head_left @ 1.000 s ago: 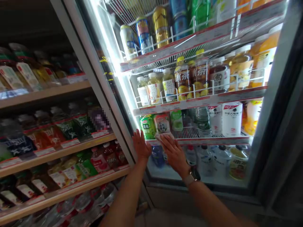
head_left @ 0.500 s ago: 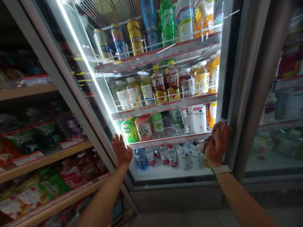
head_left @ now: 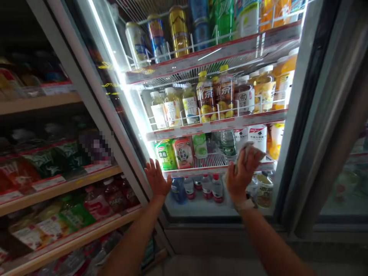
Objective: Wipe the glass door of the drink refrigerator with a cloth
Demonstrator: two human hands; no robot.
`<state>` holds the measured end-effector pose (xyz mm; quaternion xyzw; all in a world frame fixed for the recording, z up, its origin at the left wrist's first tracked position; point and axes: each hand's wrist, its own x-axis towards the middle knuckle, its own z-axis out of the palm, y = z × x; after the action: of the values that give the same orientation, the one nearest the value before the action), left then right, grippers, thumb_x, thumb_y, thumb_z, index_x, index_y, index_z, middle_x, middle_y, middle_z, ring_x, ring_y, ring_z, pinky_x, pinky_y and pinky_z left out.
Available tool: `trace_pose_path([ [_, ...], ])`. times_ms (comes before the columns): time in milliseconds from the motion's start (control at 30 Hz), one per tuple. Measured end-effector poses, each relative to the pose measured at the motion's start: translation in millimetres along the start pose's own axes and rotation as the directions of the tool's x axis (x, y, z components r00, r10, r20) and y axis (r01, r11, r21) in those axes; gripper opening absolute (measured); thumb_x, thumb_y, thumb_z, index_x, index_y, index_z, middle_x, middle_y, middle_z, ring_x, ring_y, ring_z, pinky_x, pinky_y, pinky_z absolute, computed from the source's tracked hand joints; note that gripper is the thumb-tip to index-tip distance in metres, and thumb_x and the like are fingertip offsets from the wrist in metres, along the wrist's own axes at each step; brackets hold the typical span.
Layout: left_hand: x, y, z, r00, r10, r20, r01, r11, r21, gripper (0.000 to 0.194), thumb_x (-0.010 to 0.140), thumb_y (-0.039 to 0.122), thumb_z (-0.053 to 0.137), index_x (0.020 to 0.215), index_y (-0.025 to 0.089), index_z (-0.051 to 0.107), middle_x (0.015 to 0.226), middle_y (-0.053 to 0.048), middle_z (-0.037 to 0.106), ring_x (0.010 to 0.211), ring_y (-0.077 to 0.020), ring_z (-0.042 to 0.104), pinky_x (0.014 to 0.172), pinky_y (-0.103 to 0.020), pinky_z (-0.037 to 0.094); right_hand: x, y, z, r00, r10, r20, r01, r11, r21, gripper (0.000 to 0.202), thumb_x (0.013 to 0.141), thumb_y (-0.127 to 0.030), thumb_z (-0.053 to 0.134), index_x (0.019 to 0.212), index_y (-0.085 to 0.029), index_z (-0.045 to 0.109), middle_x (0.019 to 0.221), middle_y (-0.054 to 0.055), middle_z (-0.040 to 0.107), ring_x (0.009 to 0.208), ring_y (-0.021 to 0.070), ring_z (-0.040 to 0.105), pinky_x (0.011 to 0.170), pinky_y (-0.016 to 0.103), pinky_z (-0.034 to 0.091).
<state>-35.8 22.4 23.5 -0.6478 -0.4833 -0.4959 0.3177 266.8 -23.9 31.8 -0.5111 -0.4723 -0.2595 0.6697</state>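
Note:
Lit drinks stand behind the glass door (head_left: 201,209) of a fridge. My left hand (head_left: 158,178), fingers spread, lies flat near the door's lower left edge. A crumpled greyish cloth (head_left: 257,154) is in my right hand (head_left: 241,174), whose fingers press it against the glass at the height of the lower shelf. A pale band (head_left: 245,205) circles my right wrist. Between the hands, behind the glass, are a green pack (head_left: 166,155), a red pack (head_left: 183,153) and a clear bottle with a dark green label (head_left: 229,145).
Upper fridge shelves hold several cans (head_left: 178,30) and tea bottles (head_left: 205,97) behind wire rails. To the left runs an open wooden shelf (head_left: 66,184) with packed drinks. A thick metal door frame (head_left: 324,115) stands on the right, beside another glass door.
My right hand has moved left with the cloth, from the door's right edge onto the middle of the glass. The left hand stays spread in place while the view shifts slightly.

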Motion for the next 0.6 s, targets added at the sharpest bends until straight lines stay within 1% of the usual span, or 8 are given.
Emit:
trace_pose_path([
  [100, -1.7, -0.6, 0.3, 1.000, 0.004, -0.010, -0.004, 1.000, 0.016, 0.082, 0.091, 0.058, 0.039, 0.154, 0.010, 0.022, 0.160, -0.021, 0.024, 0.151, -0.0343, 0.011, 0.121, -0.055, 0.012, -21.9, -57.6, 19.6, 0.982, -0.085, 0.167, 0.083, 0.996, 0.023, 0.066, 0.098, -0.027, 0.040, 0.158, -0.023, 0.012, 0.162, 0.011, 0.023, 0.151, 0.0334, 0.011, 0.118, 0.065, 0.016],
  [167, -2.5, 0.5, -0.2, 1.000, 0.002, -0.011, -0.002, 1.000, 0.029, 0.082, 0.090, 0.058, 0.039, 0.155, 0.010, 0.021, 0.160, -0.020, 0.024, 0.151, -0.0345, 0.012, 0.121, -0.055, 0.012, -39.9, -90.1, 31.9, 0.956, -0.150, 0.254, 0.138, 0.988, 0.062, 0.067, 0.097, -0.022, 0.040, 0.158, -0.022, 0.011, 0.161, 0.011, 0.028, 0.151, 0.0293, 0.012, 0.120, 0.059, 0.014],
  [233, -3.1, 1.8, -0.4, 1.000, 0.015, -0.019, -0.015, 0.999, 0.041, 0.082, 0.091, 0.057, 0.039, 0.155, 0.010, 0.020, 0.161, -0.020, 0.023, 0.151, -0.0344, 0.011, 0.121, -0.055, 0.012, -58.7, -115.3, 42.7, 0.931, -0.205, 0.302, 0.180, 0.978, 0.110, 0.066, 0.095, -0.018, 0.041, 0.157, -0.019, 0.018, 0.157, 0.010, 0.036, 0.151, 0.0254, 0.014, 0.122, 0.053, 0.011],
  [300, -3.7, 2.2, 0.2, 0.999, 0.035, -0.041, -0.033, 0.998, 0.054, 0.078, 0.093, 0.053, 0.039, 0.155, 0.011, 0.018, 0.161, -0.019, 0.022, 0.151, -0.0326, 0.011, 0.121, -0.055, 0.012, -77.0, -132.7, 51.3, 0.906, -0.259, 0.334, 0.213, 0.962, 0.170, 0.061, 0.094, -0.014, 0.042, 0.154, -0.019, 0.030, 0.153, 0.008, 0.043, 0.151, 0.0219, 0.017, 0.123, 0.047, 0.008],
  [367, -4.5, 1.2, 1.1, 0.997, 0.035, -0.064, -0.030, 0.997, 0.074, 0.070, 0.096, 0.045, 0.038, 0.156, 0.016, 0.017, 0.162, -0.016, 0.022, 0.152, -0.0288, 0.012, 0.122, -0.053, 0.013, -93.3, -141.7, 56.8, 0.873, -0.320, 0.367, 0.247, 0.941, 0.233, 0.059, 0.091, -0.008, 0.041, 0.148, -0.020, 0.041, 0.151, 0.005, 0.047, 0.149, 0.0184, 0.022, 0.124, 0.043, 0.006],
  [433, -5.3, -0.4, 1.2, 0.997, 0.029, -0.067, -0.023, 0.997, 0.080, 0.067, 0.097, 0.040, 0.037, 0.156, 0.018, 0.016, 0.161, -0.016, 0.023, 0.151, -0.0271, 0.013, 0.122, -0.053, 0.013, -104.8, -141.8, 58.8, 0.840, -0.380, 0.387, 0.288, 0.917, 0.276, 0.060, 0.088, -0.004, 0.039, 0.145, -0.022, 0.047, 0.150, 0.003, 0.048, 0.148, 0.0162, 0.026, 0.124, 0.041, 0.005],
  [500, -5.8, -1.5, 0.3, 0.999, 0.029, -0.040, -0.027, 0.998, 0.058, 0.068, 0.097, 0.043, 0.037, 0.156, 0.015, 0.018, 0.161, -0.018, 0.023, 0.151, -0.0292, 0.014, 0.122, -0.055, 0.013, -108.5, -133.3, 56.7, 0.818, -0.424, 0.389, 0.330, 0.899, 0.286, 0.062, 0.086, -0.002, 0.040, 0.144, -0.024, 0.047, 0.148, 0.002, 0.050, 0.146, 0.0151, 0.029, 0.124, 0.041, 0.004],
  [600, -5.2, -1.8, -1.7, 0.999, 0.032, -0.016, -0.031, 0.999, 0.038, 0.071, 0.096, 0.048, 0.035, 0.155, 0.011, 0.020, 0.160, -0.020, 0.023, 0.151, -0.0322, 0.012, 0.121, -0.057, 0.012, -96.4, -107.9, 45.8, 0.806, -0.449, 0.386, 0.377, 0.892, 0.249, 0.064, 0.087, -0.004, 0.041, 0.147, -0.028, 0.043, 0.147, 0.001, 0.052, 0.144, 0.0141, 0.033, 0.123, 0.040, 0.002],
])
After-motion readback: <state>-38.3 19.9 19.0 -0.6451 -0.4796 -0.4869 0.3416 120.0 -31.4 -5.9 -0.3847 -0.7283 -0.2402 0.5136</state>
